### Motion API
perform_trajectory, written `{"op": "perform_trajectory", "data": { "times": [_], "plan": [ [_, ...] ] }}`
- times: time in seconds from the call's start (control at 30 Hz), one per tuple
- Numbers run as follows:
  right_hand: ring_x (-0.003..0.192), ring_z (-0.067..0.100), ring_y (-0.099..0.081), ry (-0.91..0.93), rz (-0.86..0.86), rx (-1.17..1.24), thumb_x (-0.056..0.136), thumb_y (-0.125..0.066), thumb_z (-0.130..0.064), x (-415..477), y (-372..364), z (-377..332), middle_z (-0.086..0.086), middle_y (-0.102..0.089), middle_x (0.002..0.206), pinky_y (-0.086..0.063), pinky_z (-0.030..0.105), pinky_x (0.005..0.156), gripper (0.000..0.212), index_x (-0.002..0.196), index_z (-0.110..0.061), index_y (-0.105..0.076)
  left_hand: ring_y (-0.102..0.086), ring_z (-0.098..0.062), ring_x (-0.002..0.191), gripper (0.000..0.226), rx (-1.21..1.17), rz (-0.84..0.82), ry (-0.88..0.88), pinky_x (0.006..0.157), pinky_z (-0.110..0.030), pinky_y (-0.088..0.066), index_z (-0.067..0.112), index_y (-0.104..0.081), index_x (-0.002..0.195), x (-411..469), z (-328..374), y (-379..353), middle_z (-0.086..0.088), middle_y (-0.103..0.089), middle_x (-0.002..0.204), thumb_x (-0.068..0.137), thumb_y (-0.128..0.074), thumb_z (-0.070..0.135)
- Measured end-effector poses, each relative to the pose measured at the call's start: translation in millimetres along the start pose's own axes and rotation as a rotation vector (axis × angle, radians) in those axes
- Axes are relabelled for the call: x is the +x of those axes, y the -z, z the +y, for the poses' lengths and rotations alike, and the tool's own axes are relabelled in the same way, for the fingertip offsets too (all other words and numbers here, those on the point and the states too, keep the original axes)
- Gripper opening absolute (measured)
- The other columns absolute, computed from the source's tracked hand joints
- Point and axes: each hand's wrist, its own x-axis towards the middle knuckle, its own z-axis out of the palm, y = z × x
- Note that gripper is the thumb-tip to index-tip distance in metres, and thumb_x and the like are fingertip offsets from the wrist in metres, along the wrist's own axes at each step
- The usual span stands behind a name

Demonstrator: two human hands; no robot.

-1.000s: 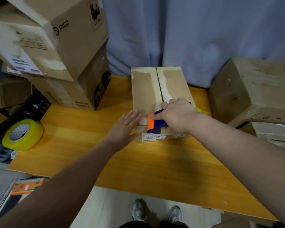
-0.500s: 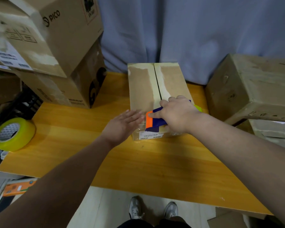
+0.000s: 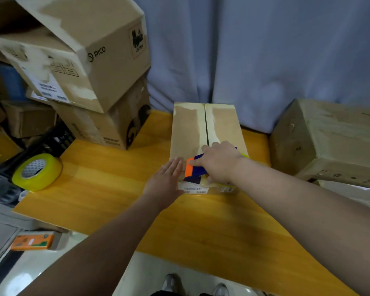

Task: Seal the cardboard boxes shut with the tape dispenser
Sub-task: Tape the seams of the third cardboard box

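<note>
Cardboard box (image 3: 188, 129) lengthwise by the tabletop's (image 3: 107, 184) far edge, centre seam open. Right hand (image 3: 219, 162), fingers curled around tape dispenser (image 3: 193, 169), pressed onto box's near end, probably anchoring tape. Left hand (image 3: 166, 182) flat, fingers straight, against box's near-left corner, apparently bracing.

- Cardboard box (image 3: 188, 129): long, narrow, brown; flaps closed, centre seam running 12 to 6 o'clock with pale torn patches beside it. It lies flat on the desk (image 3: 115, 189), white label on its near end.
- Tape dispenser (image 3: 195, 170): blue body, orange end facing 9 o'clock. It sits on the box top at its 6 o'clock end, gripped by the right hand (image 3: 220, 162).
- Stacked boxes (image 3: 90, 60) at 10 o'clock.
- Worn box (image 3: 329, 142) at 3 o'clock.
</note>
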Motion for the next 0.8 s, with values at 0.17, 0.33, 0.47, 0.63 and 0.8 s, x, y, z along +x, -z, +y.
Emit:
{"op": "perform_trajectory", "data": {
  "times": [0.17, 0.33, 0.47, 0.63, 0.8],
  "plan": [
    [0.107, 0.030, -0.051, 0.090, 0.138, -0.040, 0.092, -0.056, -0.045, -11.1, 2.9, 16.0, 0.010, -0.048, 0.126, -0.043, 0.038, 0.080, 0.065, 0.146, -0.040, -0.020, 0.010, -0.012, 0.146, 0.092, 0.044, -0.023, 0.054, 0.118, -0.029, -0.003, 0.019, 0.012, 0.151, -4.7, 7.1, 3.0, 0.004, 0.011, 0.160, 0.093, -0.055, 0.042],
    [0.107, 0.028, -0.050, 0.063, 0.064, 0.003, 0.093, -0.053, -0.047, -47.4, -20.3, 71.4, 0.006, -0.046, 0.129, -0.044, 0.038, 0.086, 0.065, 0.147, -0.046, -0.018, 0.007, -0.012, 0.147, 0.093, 0.085, -0.039, 0.098, 0.118, -0.028, -0.007, 0.018, 0.013, 0.151, -4.8, 11.4, 4.1, 0.006, 0.012, 0.160, 0.093, -0.054, 0.045],
    [0.108, 0.028, -0.049, 0.019, 0.006, 0.013, 0.095, -0.048, -0.043, -63.0, -48.0, 88.6, 0.005, -0.042, 0.131, -0.042, 0.039, 0.088, 0.062, 0.148, -0.047, -0.016, 0.007, -0.013, 0.147, 0.094, 0.097, -0.047, 0.112, 0.118, -0.028, -0.007, 0.016, 0.015, 0.150, -3.3, 11.6, 0.9, 0.004, 0.014, 0.159, 0.093, -0.054, 0.046],
    [0.111, 0.029, -0.049, 0.006, 0.023, 0.022, 0.098, -0.047, -0.033, -49.8, -65.1, 81.3, 0.006, -0.043, 0.132, -0.042, 0.040, 0.088, 0.059, 0.147, -0.048, -0.018, 0.010, -0.016, 0.147, 0.099, 0.205, -0.094, 0.160, 0.118, -0.029, -0.001, 0.012, 0.024, 0.146, -3.5, 20.9, 0.8, -0.002, 0.019, 0.158, 0.093, -0.052, 0.049],
    [0.109, 0.028, -0.049, 0.010, 0.042, 0.051, 0.096, -0.050, -0.033, -47.3, -70.6, 82.7, 0.006, -0.045, 0.128, -0.042, 0.041, 0.088, 0.060, 0.147, -0.046, -0.020, 0.014, -0.019, 0.146, 0.095, 0.257, -0.078, 0.197, 0.119, -0.035, 0.006, 0.013, 0.023, 0.146, 1.6, 62.0, -5.1, -0.004, 0.016, 0.159, 0.094, -0.042, 0.058]
  ]
}}
